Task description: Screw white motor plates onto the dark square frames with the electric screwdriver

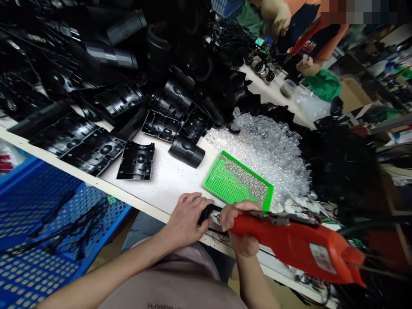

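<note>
- At far left we have one blue perforated crate [64, 189] holding black cables [77, 231], just off the edge of the white table [167, 180].
- On the table we count at least six flat black plastic shell halves [137, 161], plus one rounded black cover [186, 151]; more black parts are heaped behind them.
- Our left hand [186, 221] is curled closed around one small black part [206, 213], with only its end showing past the fingers.
- Our right hand [241, 227] is wrapped firmly around one red power tool [299, 244], whose metal tip is at the small black part and touching or just beside it; we cannot tell which.
- Just beyond our hands lies one green perforated tray [238, 182], partly covered with small metal pieces [244, 178].
- Beside the tray is one pile of clear plastic pieces [267, 159].
- Top right, a co-worker's two hands [281, 19] are beyond the heaped parts.
</note>
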Motion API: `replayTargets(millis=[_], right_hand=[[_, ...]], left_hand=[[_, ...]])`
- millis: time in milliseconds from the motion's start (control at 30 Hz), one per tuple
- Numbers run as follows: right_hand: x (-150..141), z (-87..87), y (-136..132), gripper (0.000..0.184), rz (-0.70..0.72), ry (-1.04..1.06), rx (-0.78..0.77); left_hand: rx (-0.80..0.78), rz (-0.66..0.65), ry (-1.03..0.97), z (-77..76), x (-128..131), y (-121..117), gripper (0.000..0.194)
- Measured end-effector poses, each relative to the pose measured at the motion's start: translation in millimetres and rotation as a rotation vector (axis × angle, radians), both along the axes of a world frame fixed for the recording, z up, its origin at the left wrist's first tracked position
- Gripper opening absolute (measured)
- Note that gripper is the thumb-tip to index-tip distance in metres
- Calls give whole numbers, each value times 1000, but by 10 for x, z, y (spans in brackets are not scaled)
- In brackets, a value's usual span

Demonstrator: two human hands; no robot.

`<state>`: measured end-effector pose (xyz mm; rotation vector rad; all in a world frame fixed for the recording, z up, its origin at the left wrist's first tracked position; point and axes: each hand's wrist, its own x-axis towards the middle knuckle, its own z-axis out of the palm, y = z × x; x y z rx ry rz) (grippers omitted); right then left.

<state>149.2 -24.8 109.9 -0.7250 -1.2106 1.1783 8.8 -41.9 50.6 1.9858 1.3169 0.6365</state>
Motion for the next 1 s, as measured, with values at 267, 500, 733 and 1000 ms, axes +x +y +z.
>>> replayTargets(millis=[267,500,733,1000], right_hand=[[61,-109,-45,29,100,-34,-34],[11,171,263,53,38,20,-38],[-70,-124,993,36,-20,-49,7],[-109,-298,1016,41,-40,-72,-24]], left_hand=[[-4,-1,5,27,11,-1,40],[2,9,11,54,16,-17,36],[-28,-97,-3,-17,-52,-19,67],[-48,-87,-2,-1,-37,-7,65]])
